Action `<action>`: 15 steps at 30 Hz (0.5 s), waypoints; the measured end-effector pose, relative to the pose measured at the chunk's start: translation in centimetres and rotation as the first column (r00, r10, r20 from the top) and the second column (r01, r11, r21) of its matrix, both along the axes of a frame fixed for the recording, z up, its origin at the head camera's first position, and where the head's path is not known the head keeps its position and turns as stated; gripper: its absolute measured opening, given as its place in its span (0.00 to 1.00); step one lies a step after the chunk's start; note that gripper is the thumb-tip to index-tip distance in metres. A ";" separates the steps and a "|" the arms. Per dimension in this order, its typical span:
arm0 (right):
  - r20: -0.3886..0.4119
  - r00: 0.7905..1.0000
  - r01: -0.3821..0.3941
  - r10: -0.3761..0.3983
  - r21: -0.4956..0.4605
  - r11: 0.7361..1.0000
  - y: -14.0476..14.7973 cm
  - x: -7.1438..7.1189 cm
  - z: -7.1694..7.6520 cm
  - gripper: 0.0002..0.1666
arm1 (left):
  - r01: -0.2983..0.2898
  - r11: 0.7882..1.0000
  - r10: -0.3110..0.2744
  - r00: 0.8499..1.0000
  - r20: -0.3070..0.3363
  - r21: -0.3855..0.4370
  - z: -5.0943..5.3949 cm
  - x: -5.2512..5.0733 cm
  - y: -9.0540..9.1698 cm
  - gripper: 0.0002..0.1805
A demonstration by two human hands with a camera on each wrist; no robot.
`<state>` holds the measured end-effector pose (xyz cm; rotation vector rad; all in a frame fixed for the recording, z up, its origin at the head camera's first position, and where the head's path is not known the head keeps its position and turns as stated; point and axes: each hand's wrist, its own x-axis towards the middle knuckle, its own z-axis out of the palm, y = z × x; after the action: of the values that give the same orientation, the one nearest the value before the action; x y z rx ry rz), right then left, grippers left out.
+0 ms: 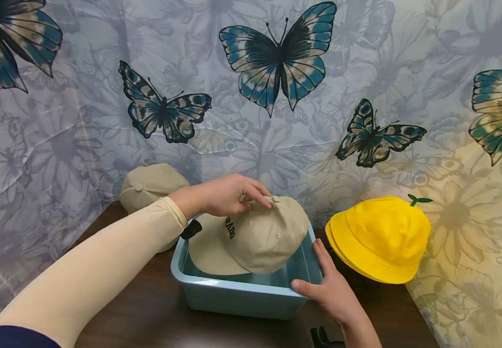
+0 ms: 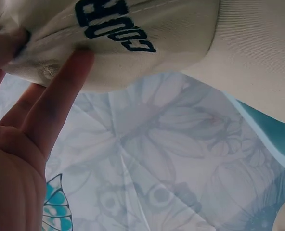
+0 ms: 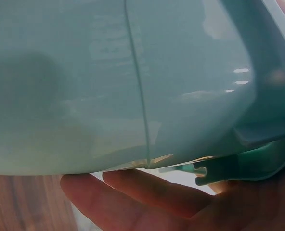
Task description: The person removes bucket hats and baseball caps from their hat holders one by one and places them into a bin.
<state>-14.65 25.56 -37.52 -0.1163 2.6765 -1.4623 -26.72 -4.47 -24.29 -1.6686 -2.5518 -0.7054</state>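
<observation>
My left hand (image 1: 227, 194) reaches across from the left and pinches the crown of a beige baseball cap (image 1: 268, 241) near its top button. Dark letters on the cap's front also show in the left wrist view, where fingers (image 2: 58, 103) lie against the fabric. The cap sits tilted within the mouth of a light blue plastic basin (image 1: 242, 299), brim toward the left. At the basin's right near corner, my right hand (image 1: 333, 295) grips the rim, thumb on top. In the right wrist view, its fingers (image 3: 128, 207) touch the basin's wall.
Another beige cap (image 1: 153, 186) stands at the back left, partly behind the left arm. Stacked yellow bucket hats (image 1: 381, 239) with a green sprout stand to the right. Everything rests on a dark wooden table (image 1: 146, 309) before a butterfly-print cloth (image 1: 259, 145).
</observation>
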 end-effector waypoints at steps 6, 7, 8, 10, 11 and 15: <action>-0.010 1.000 0.002 -0.002 0.019 1.000 -0.1 0.0 -0.1 0.65 | 0.011 0.998 -0.013 0.999 -0.033 -0.061 -1.0 -0.6 0.4 0.24; -0.010 1.000 0.002 -0.002 0.022 1.000 -0.1 -0.1 -0.1 0.65 | 0.016 0.998 -0.018 0.999 -0.032 -0.064 -1.2 -0.6 0.5 0.24; -0.010 1.000 0.002 -0.001 0.024 1.000 -0.1 -0.1 -0.1 0.65 | 0.023 0.998 -0.025 0.999 -0.028 -0.062 -1.4 -0.6 0.6 0.24; -0.011 1.000 -0.001 0.002 0.026 1.000 -0.1 -0.1 -0.1 0.65 | 0.036 0.998 -0.037 0.999 -0.017 -0.057 -1.7 -0.6 0.8 0.24; -0.011 1.000 -0.003 0.003 0.025 1.000 -0.1 -0.1 0.0 0.65 | 0.042 0.998 -0.043 0.999 -0.010 -0.056 -1.9 -0.6 0.9 0.25; -0.014 1.000 -0.006 0.006 0.017 1.000 -0.1 0.0 0.0 0.64 | 0.064 0.996 -0.063 0.998 0.014 -0.058 -2.5 -0.6 1.4 0.26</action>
<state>-14.69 25.50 -37.56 -0.1343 2.6963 -1.4428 -27.33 -3.08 -26.82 -1.7752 -2.5619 -0.6526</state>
